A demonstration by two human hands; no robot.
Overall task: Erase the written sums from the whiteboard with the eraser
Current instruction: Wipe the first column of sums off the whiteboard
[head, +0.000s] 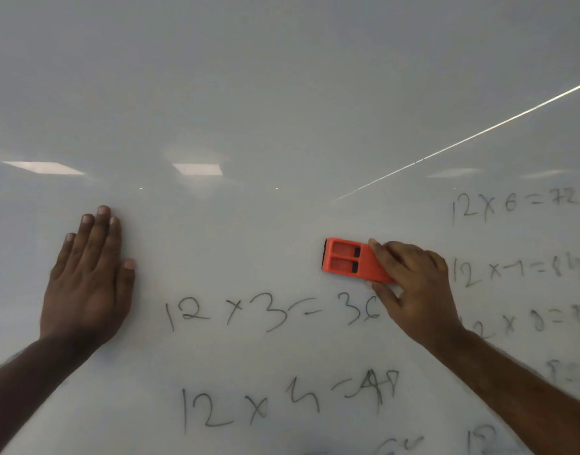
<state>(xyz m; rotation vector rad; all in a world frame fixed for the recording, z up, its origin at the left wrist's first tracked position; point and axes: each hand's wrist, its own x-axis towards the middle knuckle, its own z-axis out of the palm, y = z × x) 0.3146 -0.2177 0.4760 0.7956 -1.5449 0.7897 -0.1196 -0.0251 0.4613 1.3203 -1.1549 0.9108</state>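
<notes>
An orange eraser [351,260] is pressed flat against the whiteboard [249,110], gripped at its right end by my right hand [416,284]. It sits just above the end of the sum 12 x 3 = 36 [272,311]. Below that is written 12 x 4 = 48 [288,403]. My left hand [88,280] lies flat on the board to the left, fingers together, holding nothing. More sums, 12 x 6 = 72 [515,206] and 12 x 7 = 84 [515,269], stand in a column at the right, and others are partly hidden behind my right forearm.
The upper part of the board carries no writing, only reflections of ceiling lights [196,169] and a bright diagonal line [462,139]. Fragments of further writing [403,443] show at the bottom edge.
</notes>
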